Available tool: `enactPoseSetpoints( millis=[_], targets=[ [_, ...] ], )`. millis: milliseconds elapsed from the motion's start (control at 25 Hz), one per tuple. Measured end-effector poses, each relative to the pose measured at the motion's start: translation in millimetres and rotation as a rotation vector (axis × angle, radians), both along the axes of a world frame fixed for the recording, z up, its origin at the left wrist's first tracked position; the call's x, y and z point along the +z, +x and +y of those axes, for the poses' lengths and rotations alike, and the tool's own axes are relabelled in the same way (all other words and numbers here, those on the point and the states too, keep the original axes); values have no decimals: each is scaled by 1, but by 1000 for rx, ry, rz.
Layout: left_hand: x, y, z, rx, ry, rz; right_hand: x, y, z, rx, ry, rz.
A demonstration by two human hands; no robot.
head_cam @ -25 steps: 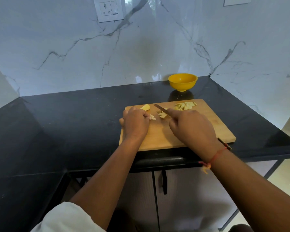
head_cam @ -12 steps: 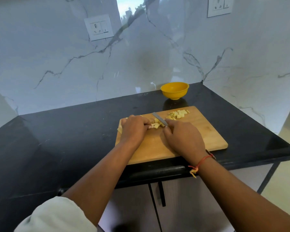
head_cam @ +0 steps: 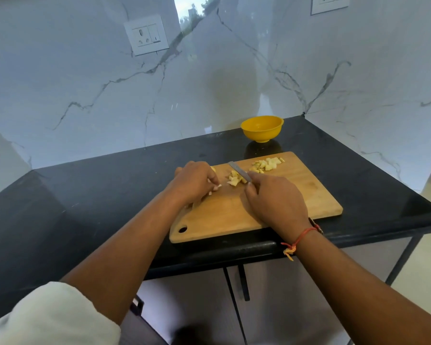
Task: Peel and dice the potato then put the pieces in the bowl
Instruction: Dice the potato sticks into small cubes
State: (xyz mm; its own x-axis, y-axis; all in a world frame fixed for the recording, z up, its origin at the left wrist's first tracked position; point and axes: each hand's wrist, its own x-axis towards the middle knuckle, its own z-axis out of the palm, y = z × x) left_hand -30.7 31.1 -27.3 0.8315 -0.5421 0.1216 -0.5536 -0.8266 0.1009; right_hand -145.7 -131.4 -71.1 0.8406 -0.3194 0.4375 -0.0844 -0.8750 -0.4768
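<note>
Since half a second ago our left hand has drawn back from the fresh heap of pale yellow potato dice, leaving bare wood between them. In the head view, our only one, the dice lie in two heaps on the rectangular wooden chopping board, the second heap near its far edge; an uncut yellow potato chunk peeps out behind our left knuckles; the round yellow plastic bowl stands on the black stone counter just beyond the board, with no pieces showing in it. We judge that a hard sweep of the blade could skid dice off the board; a left fingertip returning beside the edge could be nicked. Our right hand is clenched round the handle of the narrow steel knife, whose blade touches the near heap; our left fingers curl down at the board with a small pale scrap at their tips; whether they pinch it we cannot tell.
</note>
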Motion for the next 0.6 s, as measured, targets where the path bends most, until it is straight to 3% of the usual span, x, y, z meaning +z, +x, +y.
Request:
enactPoseSetpoints(
  millis=[200,440,600],
  targets=[
    [-6,0,-6,23,18,-67,0,-1,0,0,-4,10],
    [-19,-3,-14,-34,-196,-125,-1,0,1,-9,-8,-7],
    [-24,-4,-21,-34,-237,-149,-1,0,1,-1,-5,-9]
  ],
)
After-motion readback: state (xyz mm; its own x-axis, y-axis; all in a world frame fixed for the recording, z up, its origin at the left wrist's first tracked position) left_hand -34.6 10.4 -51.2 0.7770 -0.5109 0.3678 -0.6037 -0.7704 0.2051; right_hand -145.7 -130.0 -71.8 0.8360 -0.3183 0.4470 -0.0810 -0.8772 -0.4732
